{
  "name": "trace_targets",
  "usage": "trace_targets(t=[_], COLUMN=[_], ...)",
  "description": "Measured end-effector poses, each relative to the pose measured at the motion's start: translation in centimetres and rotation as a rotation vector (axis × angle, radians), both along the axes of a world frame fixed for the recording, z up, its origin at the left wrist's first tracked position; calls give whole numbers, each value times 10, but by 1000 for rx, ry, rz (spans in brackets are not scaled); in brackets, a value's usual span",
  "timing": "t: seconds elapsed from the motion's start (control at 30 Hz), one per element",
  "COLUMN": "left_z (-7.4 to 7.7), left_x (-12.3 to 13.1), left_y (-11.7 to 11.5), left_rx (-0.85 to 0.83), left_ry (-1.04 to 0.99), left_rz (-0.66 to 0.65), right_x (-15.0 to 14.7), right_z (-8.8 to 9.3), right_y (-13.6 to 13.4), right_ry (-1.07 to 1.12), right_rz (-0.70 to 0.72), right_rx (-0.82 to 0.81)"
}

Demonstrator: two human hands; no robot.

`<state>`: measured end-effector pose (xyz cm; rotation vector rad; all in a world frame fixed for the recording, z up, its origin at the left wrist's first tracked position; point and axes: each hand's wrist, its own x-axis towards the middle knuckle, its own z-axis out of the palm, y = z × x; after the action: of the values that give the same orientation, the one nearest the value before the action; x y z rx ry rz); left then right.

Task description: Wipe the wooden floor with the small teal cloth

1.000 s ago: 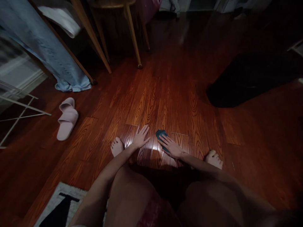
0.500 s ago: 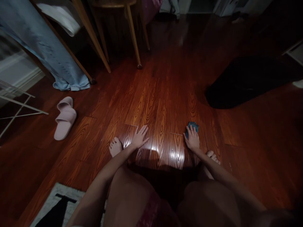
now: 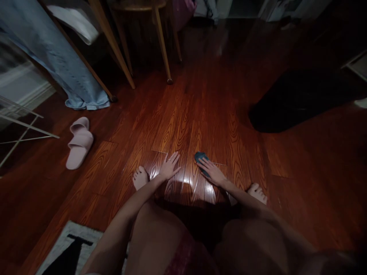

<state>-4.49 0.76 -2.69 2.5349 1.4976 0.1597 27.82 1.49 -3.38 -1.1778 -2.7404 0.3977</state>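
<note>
Flat on the wooden floor (image 3: 177, 126), my left hand (image 3: 169, 166) has its fingers spread and nothing in it. My right hand (image 3: 212, 172) lies with outstretched fingers on top of a small dark teal cloth (image 3: 200, 156), pressing it against the boards. Part of the cloth is hidden under the palm and fingers. A short gap of shiny floor separates the two hands. My bare feet stand on either side, the left foot (image 3: 140, 178) beside the left hand and the right foot (image 3: 257, 193) to the right of the right forearm.
Pink slippers (image 3: 80, 143) lie at the left, near a white metal rack (image 3: 31, 128). Blue jeans (image 3: 77, 76) hang down to the floor by wooden chair legs (image 3: 163, 49). A large black object (image 3: 295, 101) stands at the right. A patterned rug (image 3: 71, 244) lies at lower left.
My right hand has slid left across the floor with the teal cloth beneath it, closer to my left hand. The left hand has stayed in place.
</note>
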Motion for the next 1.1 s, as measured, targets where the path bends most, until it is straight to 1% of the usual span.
trace_targets(t=[0.03, 0.1, 0.17, 0.2, 0.27, 0.33, 0.37, 0.4, 0.43, 0.5, 0.53, 0.57, 0.6, 0.63, 0.67, 0.73, 0.77, 0.8, 0.87, 0.93, 0.97, 1.03, 1.07, 1.1], left_z=[0, 0, -1, -2, -3, -4, -4, -4, -4, -4, -4, -3, -3, -3, -3, -3, -4, -4, -4, -5, -5, -7, -7, -8], left_x=[0, 0, 0, 0, -1, -1, -1, -1, -1, -1, -1, -1, -1, -1, -1, -1, -1, -1, -1, -1, -1, -1, -1, -1], left_y=[0, 0, 0, 0, 0, 0, 0, 0, 0, 0, 0, 0, 0, 0, 0, 0, 0, 0, 0, 0, 0, 0, 0, 0], left_rx=[-3, -3, 8, 16, 30, 40, 43, 45, 45, 44, 42, 41, 41, 42, 44, 48, 48, 47, 43, 46, 49, 57, 61, 63], left_ry=[2, 2, -1, -4, -8, -7, -5, -3, 0, 6, 9, 12, 15, 16, 15, 12, 9, 7, 6, 5, 3, 1, 1, 3], left_rz=[0, 3, 2, 2, 2, 3, 4, 3, 2, 3, 3, 3, 2, 1, 1, -3, -4, -5, -6, -5, -7, -5, -1, 3], right_x=[8, 28, 47, 54, 61, 55, 48, 39, 28, 6, -3, -12, -17, -21, -22, -16, -9, -1, 18, 35, 41, 44, 42, 37], right_z=[-3, -11, -19, -21, -25, -24, -23, -21, -19, -13, -10, -7, -4, -2, 0, 0, -1, -3, -8, -15, -17, -21, -21, -21], right_y=[7, 19, 24, 23, 14, -1, -10, -19, -27, -39, -42, -43, -42, -38, -32, -17, -8, 0, 13, 15, 12, -1, -9, -18], right_ry=[1, 7, 29, 41, 50, 27, 7, -12, -28, -42, -43, -40, -36, -32, -29, -27, -27, -29, -33, -37, -38, -39, -42, -46], right_rz=[-98, -337, -569, -655, -744, -733, -691, -619, -512, -215, -76, 34, 108, 150, 162, 104, 31, -71, -322, -528, -592, -638, -622, -578], right_rx=[7, 27, 60, 80, 111, 116, 109, 98, 85, 51, 34, 18, 5, -6, -13, -13, -8, -1, 19, 46, 64, 95, 102, 101])
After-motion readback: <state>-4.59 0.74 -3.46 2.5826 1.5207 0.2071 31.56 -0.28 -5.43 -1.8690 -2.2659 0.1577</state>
